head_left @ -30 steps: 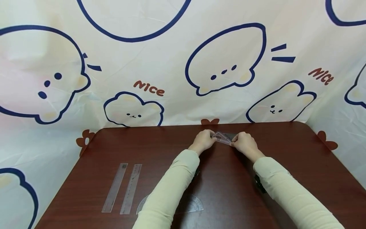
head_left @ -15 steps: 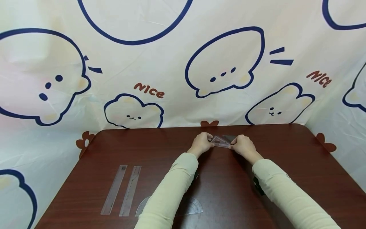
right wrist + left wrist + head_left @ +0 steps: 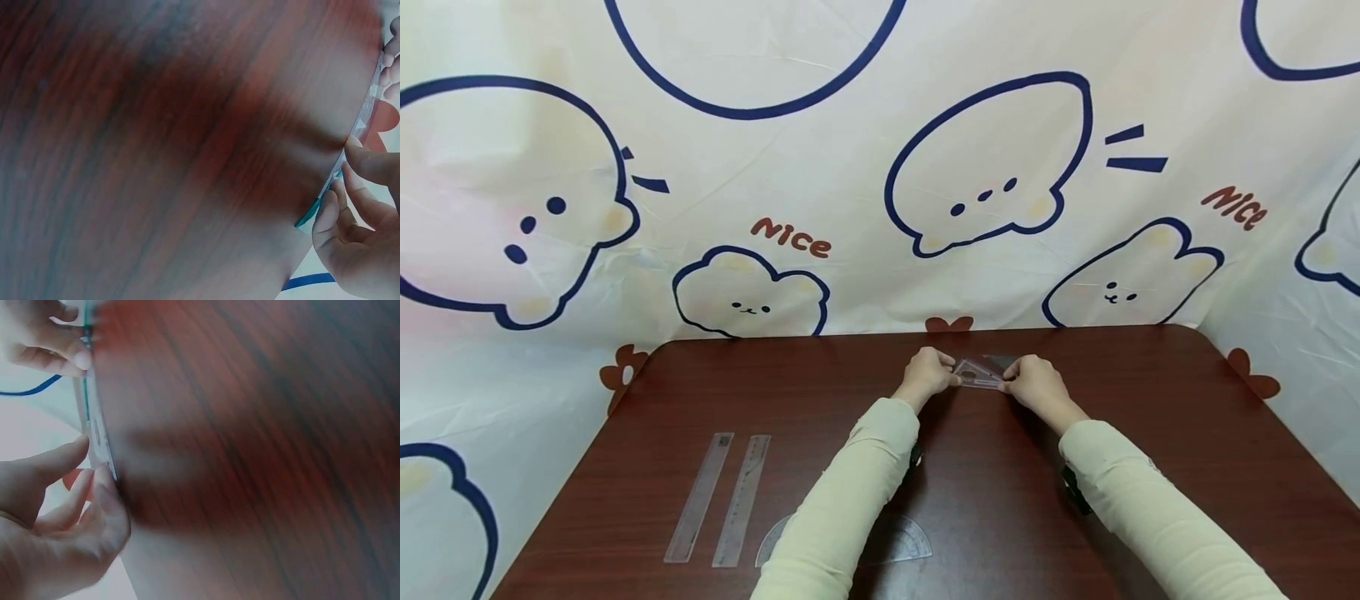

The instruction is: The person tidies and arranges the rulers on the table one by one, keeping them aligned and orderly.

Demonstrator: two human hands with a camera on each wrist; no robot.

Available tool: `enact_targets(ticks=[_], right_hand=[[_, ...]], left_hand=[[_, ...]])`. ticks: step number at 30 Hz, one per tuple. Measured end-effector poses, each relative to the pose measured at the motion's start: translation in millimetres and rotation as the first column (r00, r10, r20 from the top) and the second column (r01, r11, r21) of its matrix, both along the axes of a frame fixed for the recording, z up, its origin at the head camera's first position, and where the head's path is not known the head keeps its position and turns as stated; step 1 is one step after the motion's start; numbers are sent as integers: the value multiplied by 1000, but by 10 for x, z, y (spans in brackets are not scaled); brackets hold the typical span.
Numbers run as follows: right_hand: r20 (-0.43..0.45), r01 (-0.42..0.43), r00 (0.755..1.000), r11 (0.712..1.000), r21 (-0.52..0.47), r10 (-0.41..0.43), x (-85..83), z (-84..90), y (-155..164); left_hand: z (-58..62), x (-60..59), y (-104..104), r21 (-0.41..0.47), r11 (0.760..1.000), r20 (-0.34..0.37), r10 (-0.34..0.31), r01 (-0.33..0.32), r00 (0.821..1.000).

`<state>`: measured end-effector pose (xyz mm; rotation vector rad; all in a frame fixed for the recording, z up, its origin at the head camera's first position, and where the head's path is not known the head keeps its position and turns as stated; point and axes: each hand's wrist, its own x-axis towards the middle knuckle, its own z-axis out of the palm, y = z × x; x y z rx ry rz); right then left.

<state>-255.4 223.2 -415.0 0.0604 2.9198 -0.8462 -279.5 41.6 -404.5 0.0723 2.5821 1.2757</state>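
Observation:
A clear plastic set square [image 3: 977, 374] is held near the far edge of the table, its long side towards me. My left hand [image 3: 927, 372] pinches its left corner with curled fingers. My right hand [image 3: 1033, 383] pinches the right corner between thumb and fingers. Behind it, beside the right fingertips, lies a second dark-looking transparent piece [image 3: 1000, 361], partly hidden; its kind cannot be made out. In the left wrist view the set square [image 3: 100, 444] shows edge-on near the left thumb and fingertips. In the right wrist view a green edge [image 3: 307, 215] shows by the right fingers.
Two clear straight rulers, a left one [image 3: 700, 497] and a right one [image 3: 742, 502], lie side by side on the brown table [image 3: 1000, 500]. A clear protractor [image 3: 910, 540] lies partly under my left forearm. A cartoon-printed cloth [image 3: 865, 167] hangs behind the table.
The set square's left corner has come down slightly, so its long side lies more level. Both hands keep their grip. The whole head view has shifted a little downward.

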Motion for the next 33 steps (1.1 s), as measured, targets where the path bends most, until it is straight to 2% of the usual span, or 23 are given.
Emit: enact_targets(ticks=[4, 8, 14, 18, 22, 27, 33], right_hand=[[4, 12, 1000, 1000, -8, -12, -9, 1, -14], [10, 22, 1000, 1000, -13, -21, -26, 2, -12], [45, 32, 999, 999, -27, -30, -38, -2, 11], [51, 33, 998, 999, -37, -31, -40, -10, 16], [49, 34, 998, 999, -37, -32, -46, -11, 28], [47, 34, 998, 999, -43, -32, -34, -1, 35], [46, 37, 998, 998, -50, -34, -17, 9, 19]], left_hand=[[30, 3, -14, -20, 1000, 10, -8, 8, 1000], [13, -8, -53, -112, 994, -16, -15, 13, 1000], [-40, -27, -93, -216, 973, -41, -93, 82, 995], [-81, -44, -85, -237, 966, -88, -124, 101, 988], [-110, -77, -60, -283, 950, -116, -173, 134, 978], [-99, -110, -48, -343, 920, -108, -239, 189, 965], [-71, -126, -67, -355, 911, -103, -263, 211, 959]])
